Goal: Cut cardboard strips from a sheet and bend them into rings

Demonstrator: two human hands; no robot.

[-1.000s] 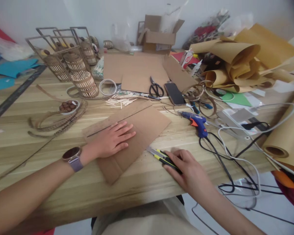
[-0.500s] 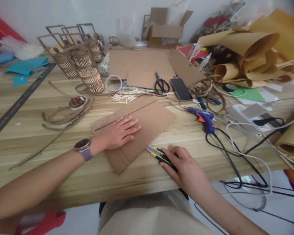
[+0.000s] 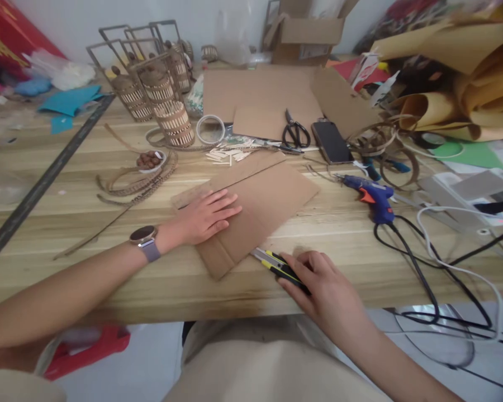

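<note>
A brown cardboard sheet [image 3: 272, 201] lies slanted on the wooden table [image 3: 67, 223]. My left hand [image 3: 205, 216] rests flat on its left part with the fingers stretched out, a watch on the wrist. My right hand [image 3: 322, 285] is closed round the black handle of a yellow utility knife [image 3: 272, 261]. The knife lies low on the table, and its metal tip touches the sheet's near right edge.
A blue glue gun [image 3: 371, 195] with black cord lies to the right. Scissors [image 3: 295, 134] and a phone [image 3: 331, 142] sit behind the sheet, with more cardboard. Woven lantern baskets [image 3: 159, 95] stand at back left, cardboard strips [image 3: 129, 181] beside them. Paper rolls [image 3: 456, 100] fill the right.
The view has shifted, so everything sits further right and lower in the picture. Both hands keep their places on the sheet and the knife.
</note>
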